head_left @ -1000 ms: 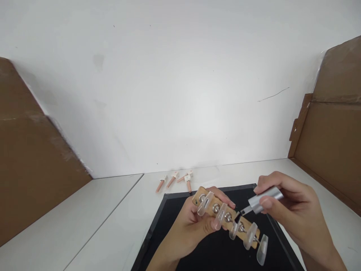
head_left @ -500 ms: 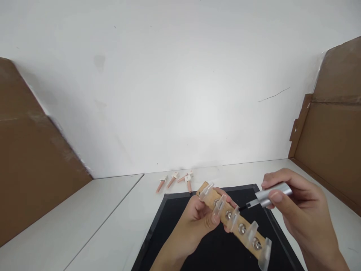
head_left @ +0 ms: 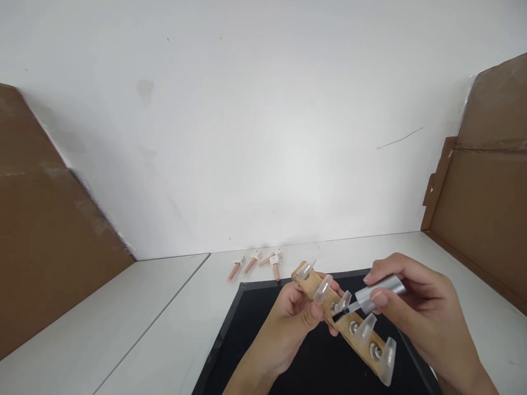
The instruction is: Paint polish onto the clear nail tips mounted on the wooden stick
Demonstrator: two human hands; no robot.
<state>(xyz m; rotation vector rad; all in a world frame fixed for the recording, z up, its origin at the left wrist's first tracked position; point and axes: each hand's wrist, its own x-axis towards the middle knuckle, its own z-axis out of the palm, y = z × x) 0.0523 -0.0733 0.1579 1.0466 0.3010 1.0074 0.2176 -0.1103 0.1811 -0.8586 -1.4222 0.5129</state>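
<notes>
My left hand is closed around a wooden nail tip stand, its thumb on the near edge. The strip slants down to the right and carries several clear nail tips with round metal mounts beneath. My right hand pinches a nail polish brush by its silver cap. The dark bristles lie at the middle nail tip, low on it near the wood. Whether they press on the tip or the wood beside it, I cannot tell.
Several pink-handled pieces with white heads lie behind the black mat on the white table. Cardboard panels stand at the left and right. A white wall rises at the back.
My right hand has moved left and slightly down, bringing the brush from the middle tip's upper right to its lower left. The stand has turned slightly in my left hand.
</notes>
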